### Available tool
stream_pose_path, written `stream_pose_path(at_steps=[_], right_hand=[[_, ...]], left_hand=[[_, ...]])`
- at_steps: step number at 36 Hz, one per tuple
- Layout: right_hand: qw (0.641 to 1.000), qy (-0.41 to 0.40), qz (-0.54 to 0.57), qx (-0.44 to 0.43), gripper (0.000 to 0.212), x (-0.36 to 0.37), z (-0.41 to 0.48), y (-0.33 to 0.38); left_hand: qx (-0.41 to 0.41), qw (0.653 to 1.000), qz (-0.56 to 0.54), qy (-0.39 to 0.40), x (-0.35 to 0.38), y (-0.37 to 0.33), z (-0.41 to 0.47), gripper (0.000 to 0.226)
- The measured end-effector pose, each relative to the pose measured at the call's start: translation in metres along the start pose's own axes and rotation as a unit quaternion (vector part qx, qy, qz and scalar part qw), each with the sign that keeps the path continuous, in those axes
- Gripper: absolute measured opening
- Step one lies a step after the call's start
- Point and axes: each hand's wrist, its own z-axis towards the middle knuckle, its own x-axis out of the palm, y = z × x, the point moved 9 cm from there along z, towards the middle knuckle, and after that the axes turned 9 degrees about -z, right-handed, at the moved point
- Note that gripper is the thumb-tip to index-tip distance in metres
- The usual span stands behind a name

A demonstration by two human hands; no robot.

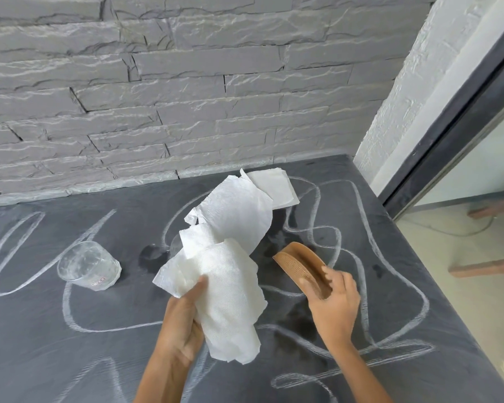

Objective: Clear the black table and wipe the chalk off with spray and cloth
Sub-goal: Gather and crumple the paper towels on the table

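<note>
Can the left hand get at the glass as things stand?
Probably not right away. The way to the glass looks free, lying on its side on the table to that hand's left, but the left hand is full of paper towels.

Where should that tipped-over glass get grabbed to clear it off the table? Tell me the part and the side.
Grip the glass around its middle, coming from above. It lies on its side on the table, its open mouth toward the near left and its base toward the right, so the round wall faces up. Fingers should close across its width. Both hands are occupied.
</note>
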Motion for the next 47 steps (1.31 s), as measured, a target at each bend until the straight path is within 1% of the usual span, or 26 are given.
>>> stream_pose_path(at_steps=[1,2,4,5,7,11,13,15,18,22,24,26,27,29,31,34,36,38,41,44,47], right_hand=[[1.000,-0.023,-0.013,-0.016,0.037,-0.003,0.006,0.008],[0.998,-0.044,-0.020,-0.034,0.035,-0.006,0.013,0.018],[0.995,-0.071,-0.026,-0.069,0.026,-0.006,0.032,0.039],[0.994,-0.068,-0.029,-0.080,0.022,-0.001,0.043,0.049],[0.995,-0.026,-0.032,-0.088,0.019,0.018,0.068,0.067],[0.988,0.123,-0.060,-0.077,0.024,0.082,0.117,0.085],[0.979,0.183,-0.066,-0.056,0.025,0.112,0.134,0.088],[0.973,0.211,-0.088,-0.031,0.028,0.133,0.148,0.086],[0.968,0.209,-0.137,0.000,0.032,0.152,0.168,0.077],[0.966,0.189,-0.148,0.091,0.048,0.167,0.188,0.054],[0.963,0.181,-0.167,0.109,0.054,0.169,0.194,0.050],[0.959,0.188,-0.167,0.129,0.055,0.175,0.199,0.046],[0.957,0.198,-0.158,0.143,0.053,0.179,0.200,0.044],[0.954,0.217,-0.117,0.171,0.041,0.187,0.203,0.040],[0.957,0.218,-0.065,0.181,0.033,0.193,0.205,0.038],[0.966,0.175,0.049,0.183,0.020,0.187,0.206,0.041],[0.963,0.132,0.144,0.185,0.008,0.173,0.204,0.046],[0.964,0.087,0.194,0.161,0.006,0.150,0.201,0.054],[0.973,0.035,0.216,0.073,0.010,0.108,0.192,0.074],[0.976,0.019,0.215,-0.021,0.011,0.070,0.174,0.095],[0.974,0.036,0.203,-0.094,0.016,0.041,0.143,0.111]], left_hand=[[0.001,1.000,0.001,0.000,0.001,-0.001,0.001,0.031],[0.001,1.000,0.002,0.001,0.003,-0.002,0.002,0.031],[0.004,1.000,0.004,0.001,0.005,-0.004,0.006,0.033],[0.007,1.000,0.005,-0.001,0.006,-0.006,0.007,0.034],[0.012,1.000,0.005,-0.005,0.009,-0.008,0.011,0.036],[0.014,1.000,-0.001,-0.009,0.015,-0.010,0.018,0.035],[0.017,1.000,0.002,-0.011,0.018,-0.012,0.022,0.036],[0.019,1.000,0.004,-0.014,0.020,-0.013,0.025,0.038],[0.017,1.000,0.008,-0.004,0.025,-0.013,0.030,0.042],[0.025,0.999,0.020,0.000,0.029,-0.016,0.039,0.043],[0.029,0.999,0.022,0.011,0.034,-0.018,0.040,0.042],[0.028,0.999,0.025,0.007,0.034,-0.019,0.042,0.042],[0.027,0.999,0.024,0.004,0.033,-0.019,0.043,0.042],[0.025,1.000,0.019,-0.003,0.032,-0.018,0.046,0.042],[0.025,1.000,0.014,-0.007,0.032,-0.017,0.048,0.042],[0.024,1.000,0.006,-0.009,0.031,-0.017,0.050,0.043],[0.021,1.000,0.001,-0.010,0.030,-0.016,0.050,0.043],[0.022,1.000,-0.002,-0.012,0.029,-0.015,0.050,0.040],[0.027,1.000,0.001,-0.014,0.027,-0.016,0.048,0.035],[0.023,0.999,-0.006,-0.023,0.027,-0.015,0.048,0.034],[0.025,1.000,-0.007,-0.017,0.031,-0.017,0.048,0.029]])
